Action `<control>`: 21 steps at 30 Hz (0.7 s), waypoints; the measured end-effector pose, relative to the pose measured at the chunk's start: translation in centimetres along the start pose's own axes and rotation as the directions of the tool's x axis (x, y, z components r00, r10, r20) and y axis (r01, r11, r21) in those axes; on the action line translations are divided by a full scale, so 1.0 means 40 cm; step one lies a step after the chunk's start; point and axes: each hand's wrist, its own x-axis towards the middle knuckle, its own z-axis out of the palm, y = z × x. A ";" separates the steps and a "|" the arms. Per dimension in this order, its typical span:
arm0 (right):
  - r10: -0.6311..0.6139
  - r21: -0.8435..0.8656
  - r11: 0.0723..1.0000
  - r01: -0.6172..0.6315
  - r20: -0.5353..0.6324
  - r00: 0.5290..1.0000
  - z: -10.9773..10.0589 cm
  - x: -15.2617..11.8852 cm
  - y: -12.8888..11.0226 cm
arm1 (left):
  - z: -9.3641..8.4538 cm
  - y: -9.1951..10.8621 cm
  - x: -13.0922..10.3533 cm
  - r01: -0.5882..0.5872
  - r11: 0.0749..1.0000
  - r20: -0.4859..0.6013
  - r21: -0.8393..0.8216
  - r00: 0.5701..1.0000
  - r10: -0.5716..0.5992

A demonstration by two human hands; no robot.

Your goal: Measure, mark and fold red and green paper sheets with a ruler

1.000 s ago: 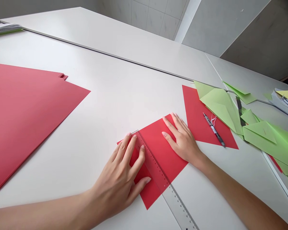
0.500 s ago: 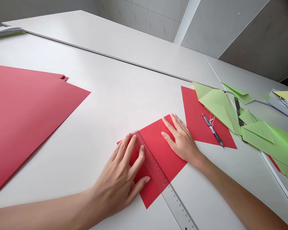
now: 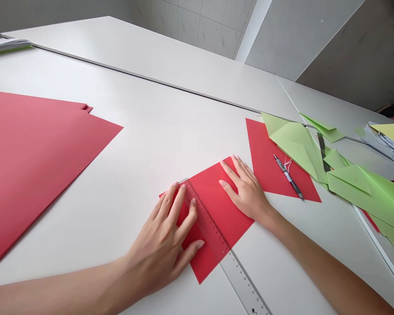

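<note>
A small sheet of red paper (image 3: 218, 192) lies in front of me, turned at an angle. Across it runs a clear plastic ruler (image 3: 231, 258), whose near end reaches past the paper's edge to the bottom of the view. My left hand (image 3: 170, 232) rests with fingers spread on the ruler's far part and the left side of the paper. Flat on the right part of the sheet, near its far corner, lies my right hand (image 3: 246, 188), fingers stretched out. Neither hand grips anything.
Large red sheets (image 3: 46, 162) lie stacked at the left. On the right, a pen (image 3: 288, 177) sits on another red piece (image 3: 261, 164), beside folded green papers (image 3: 298, 144). Papers (image 3: 389, 140) lie at the far right; a seam crosses the white table (image 3: 144, 122).
Both hands, the ruler and the red paper hold the same arrangement. The whole view has shifted very slightly.
</note>
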 end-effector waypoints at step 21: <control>0.048 0.236 0.971 -0.040 -0.029 0.998 -0.033 0.035 0.034 | 0.014 0.010 0.059 -0.004 0.997 -0.079 0.081 0.997 0.010</control>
